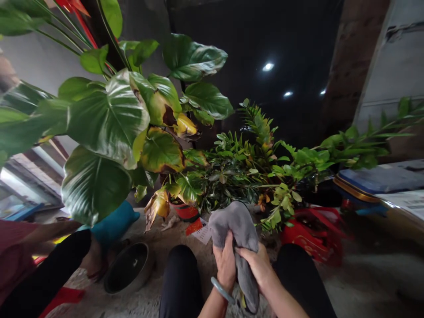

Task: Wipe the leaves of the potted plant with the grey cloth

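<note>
Both my hands grip a grey cloth (236, 227) in front of me, between my knees in black trousers. My left hand (225, 263), with a pale bangle on the wrist, is closed round the cloth's left side. My right hand (256, 265) is closed on its right side. The cloth bunches up above my fingers and a tail of it hangs down between my wrists. Just beyond the cloth stands a bushy plant with small leaves (251, 172). A big-leaved plant (112, 123) with yellowing, browning leaves grows from a red pot (186, 213).
A dark round bowl (127, 267) lies on the concrete floor at my left. Another person's leg and arm (49, 260) are at far left, next to a teal object (114, 223). A red crate (314, 234) sits at right, below a low table with papers (400, 198).
</note>
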A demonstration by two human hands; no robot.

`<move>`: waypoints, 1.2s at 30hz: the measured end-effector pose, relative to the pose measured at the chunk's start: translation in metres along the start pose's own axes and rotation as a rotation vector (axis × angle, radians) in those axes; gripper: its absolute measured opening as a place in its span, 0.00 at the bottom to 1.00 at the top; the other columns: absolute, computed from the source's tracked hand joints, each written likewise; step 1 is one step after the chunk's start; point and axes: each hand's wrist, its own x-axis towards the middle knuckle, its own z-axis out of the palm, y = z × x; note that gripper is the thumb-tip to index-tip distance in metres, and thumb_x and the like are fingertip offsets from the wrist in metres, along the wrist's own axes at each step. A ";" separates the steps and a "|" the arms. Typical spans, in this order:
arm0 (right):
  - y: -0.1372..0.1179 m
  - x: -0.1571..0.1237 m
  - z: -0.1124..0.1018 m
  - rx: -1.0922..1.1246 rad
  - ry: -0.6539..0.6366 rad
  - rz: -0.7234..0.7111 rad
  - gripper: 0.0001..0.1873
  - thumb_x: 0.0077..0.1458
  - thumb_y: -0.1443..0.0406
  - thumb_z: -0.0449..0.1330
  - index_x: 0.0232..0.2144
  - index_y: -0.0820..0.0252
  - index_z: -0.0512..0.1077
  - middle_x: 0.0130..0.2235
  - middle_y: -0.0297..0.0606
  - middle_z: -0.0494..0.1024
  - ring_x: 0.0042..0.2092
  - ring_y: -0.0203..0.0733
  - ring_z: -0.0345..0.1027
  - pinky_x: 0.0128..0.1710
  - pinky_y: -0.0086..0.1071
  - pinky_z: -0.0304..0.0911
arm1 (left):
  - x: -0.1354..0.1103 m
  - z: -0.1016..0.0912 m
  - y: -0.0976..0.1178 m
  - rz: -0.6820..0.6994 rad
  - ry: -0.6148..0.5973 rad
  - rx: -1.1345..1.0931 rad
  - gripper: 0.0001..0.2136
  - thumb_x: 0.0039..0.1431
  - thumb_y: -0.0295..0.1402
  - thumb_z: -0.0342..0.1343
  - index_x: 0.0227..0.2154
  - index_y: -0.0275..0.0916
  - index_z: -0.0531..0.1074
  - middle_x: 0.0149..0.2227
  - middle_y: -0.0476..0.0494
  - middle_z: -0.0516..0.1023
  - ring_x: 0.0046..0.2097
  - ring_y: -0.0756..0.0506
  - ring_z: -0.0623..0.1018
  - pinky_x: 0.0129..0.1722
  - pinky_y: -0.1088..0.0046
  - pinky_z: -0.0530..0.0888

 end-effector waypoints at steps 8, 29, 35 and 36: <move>-0.070 0.024 0.001 0.128 -0.032 -0.201 0.16 0.24 0.62 0.71 0.23 0.59 0.78 0.25 0.38 0.82 0.30 0.49 0.74 0.35 0.39 0.69 | -0.007 0.029 0.041 0.182 -0.187 -0.010 0.18 0.45 0.39 0.70 0.41 0.41 0.78 0.47 0.39 0.82 0.58 0.34 0.73 0.54 0.63 0.71; -0.086 0.070 0.014 0.388 -0.043 -0.043 0.20 0.25 0.65 0.73 0.27 0.62 0.76 0.22 0.36 0.79 0.24 0.44 0.72 0.26 0.35 0.68 | 0.117 -0.032 0.089 0.261 0.140 0.244 0.21 0.34 0.34 0.67 0.37 0.38 0.81 0.28 0.48 0.76 0.32 0.47 0.75 0.37 0.71 0.72; 0.002 0.029 0.013 0.328 -0.066 0.251 0.22 0.26 0.59 0.74 0.27 0.62 0.76 0.21 0.38 0.79 0.23 0.45 0.73 0.25 0.35 0.68 | 0.134 -0.073 0.051 0.427 0.187 0.377 0.25 0.36 0.34 0.65 0.44 0.41 0.79 0.45 0.41 0.75 0.52 0.36 0.74 0.51 0.63 0.71; -0.005 0.025 0.012 0.288 -0.041 0.194 0.23 0.25 0.58 0.73 0.27 0.62 0.76 0.20 0.37 0.79 0.23 0.46 0.73 0.24 0.36 0.68 | 0.137 -0.078 0.049 0.440 0.173 0.404 0.26 0.36 0.34 0.64 0.45 0.41 0.78 0.48 0.40 0.74 0.56 0.34 0.72 0.54 0.62 0.70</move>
